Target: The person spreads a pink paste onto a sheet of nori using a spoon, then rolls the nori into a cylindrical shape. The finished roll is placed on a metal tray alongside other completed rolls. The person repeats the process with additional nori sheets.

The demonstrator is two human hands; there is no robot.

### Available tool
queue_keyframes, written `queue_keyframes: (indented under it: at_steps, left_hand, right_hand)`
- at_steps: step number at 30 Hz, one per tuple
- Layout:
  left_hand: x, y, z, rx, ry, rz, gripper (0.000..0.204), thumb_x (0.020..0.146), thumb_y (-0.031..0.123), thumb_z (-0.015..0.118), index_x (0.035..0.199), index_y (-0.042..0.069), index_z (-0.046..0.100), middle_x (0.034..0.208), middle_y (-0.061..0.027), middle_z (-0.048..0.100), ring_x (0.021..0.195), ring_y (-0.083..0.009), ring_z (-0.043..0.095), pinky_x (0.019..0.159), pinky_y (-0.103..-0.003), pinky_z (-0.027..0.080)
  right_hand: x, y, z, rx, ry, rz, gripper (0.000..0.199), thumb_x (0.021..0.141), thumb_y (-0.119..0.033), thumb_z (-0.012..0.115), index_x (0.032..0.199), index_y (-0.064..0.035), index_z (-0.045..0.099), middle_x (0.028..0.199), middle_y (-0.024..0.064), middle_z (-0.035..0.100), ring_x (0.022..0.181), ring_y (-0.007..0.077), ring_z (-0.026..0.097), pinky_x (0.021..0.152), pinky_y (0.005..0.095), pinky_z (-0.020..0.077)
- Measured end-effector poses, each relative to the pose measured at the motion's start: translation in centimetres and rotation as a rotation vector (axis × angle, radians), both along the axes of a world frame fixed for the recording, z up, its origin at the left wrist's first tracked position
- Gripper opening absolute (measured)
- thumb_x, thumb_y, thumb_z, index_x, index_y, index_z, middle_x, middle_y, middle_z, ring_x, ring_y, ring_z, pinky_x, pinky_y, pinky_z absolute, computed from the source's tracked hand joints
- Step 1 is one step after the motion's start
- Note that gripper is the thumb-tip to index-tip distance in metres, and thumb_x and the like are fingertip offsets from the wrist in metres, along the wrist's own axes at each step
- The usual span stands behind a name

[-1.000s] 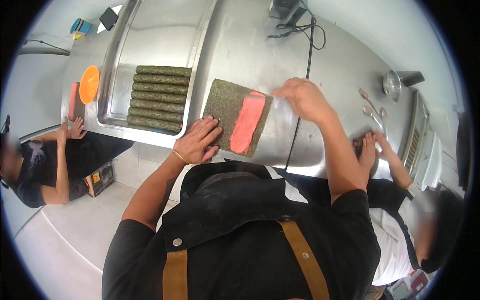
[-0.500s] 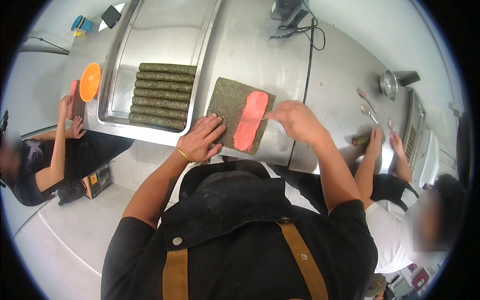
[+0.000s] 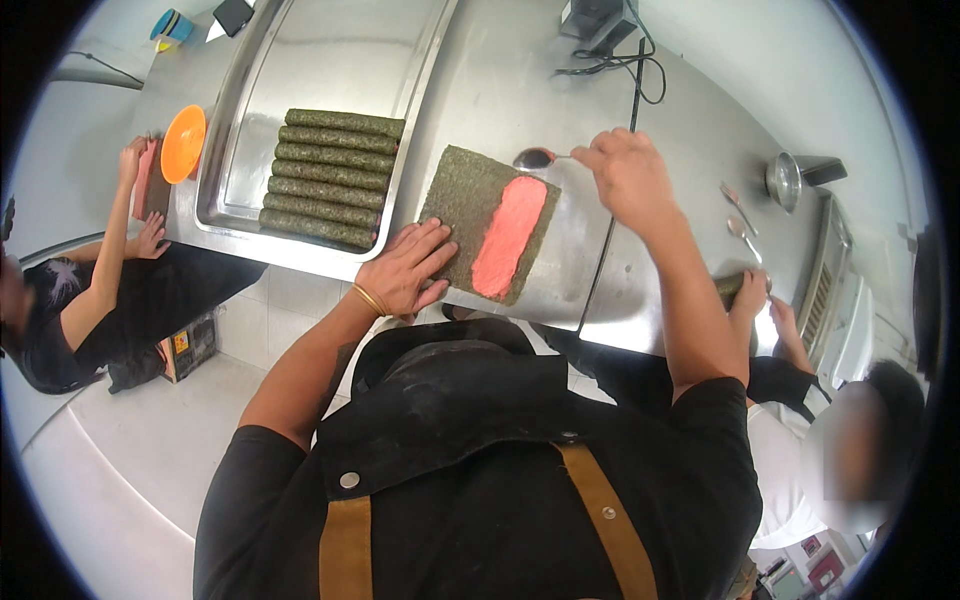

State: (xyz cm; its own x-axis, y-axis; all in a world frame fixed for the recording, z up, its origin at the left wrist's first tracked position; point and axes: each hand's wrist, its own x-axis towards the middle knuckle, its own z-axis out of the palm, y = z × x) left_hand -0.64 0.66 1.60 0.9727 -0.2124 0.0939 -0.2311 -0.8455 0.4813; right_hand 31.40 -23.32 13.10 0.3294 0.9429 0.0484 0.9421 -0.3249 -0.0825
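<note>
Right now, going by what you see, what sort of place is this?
Probably a food-preparation kitchen: there's a metal worktable, a tray of dark green rolls, and a seaweed-like sheet bearing pink paste.

Seaweed sheet (image 3: 455,205), tray (image 3: 340,65) on steel table (image 3: 510,80)

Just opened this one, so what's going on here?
The person's left hand rests on the near left part of a dark green sheet bearing a flattened pink strip. The right hand holds a spoon just past the sheet's far edge. To the left, a metal tray holds a row of green rolls. Co-workers' hands are busy on both sides.
</note>
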Motion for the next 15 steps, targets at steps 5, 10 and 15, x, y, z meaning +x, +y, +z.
queue_keyframes:
  at_steps: [5,10,15]
  left_hand:
    - [0.1,0.0,0.1,-0.011,0.009,-0.003,0.063,0.096,0.033,0.073,0.149,0.003,0.058,0.159,-0.023,0.051,0.154,-0.0426,0.044,0.126,-0.056,0.037]
    - [0.1,0.0,0.0,-0.006,0.007,-0.004,0.064,0.096,0.033,0.074,0.15,0.003,0.058,0.159,-0.0231,0.051,0.153,-0.0424,0.045,0.126,-0.056,0.037]
    - [-0.1,0.0,-0.2,0.004,0.016,0.002,0.065,0.096,0.034,0.074,0.151,0.003,0.057,0.159,-0.0229,0.051,0.153,-0.0422,0.046,0.126,-0.056,0.038]
  right_hand:
    - [4.6,0.2,1.8,0.048,0.062,0.094,0.027,0.092,-0.002,0.06,0.105,-0.0132,0.081,0.098,0.0046,0.071,0.104,0.0262,0.066,0.098,0.0441,0.0404]
    - [8.0,2.6,-0.2,-0.018,0.167,0.2,0.016,0.095,-0.003,0.065,0.102,-0.0118,0.077,0.1,0.0038,0.072,0.104,0.0255,0.065,0.1,0.0416,0.0392]
    - [6.2,7.5,-3.0,-0.098,0.187,0.288,0.019,0.093,-0.001,0.063,0.1,-0.0121,0.077,0.099,0.0032,0.071,0.108,0.0253,0.063,0.102,0.0423,0.0378]
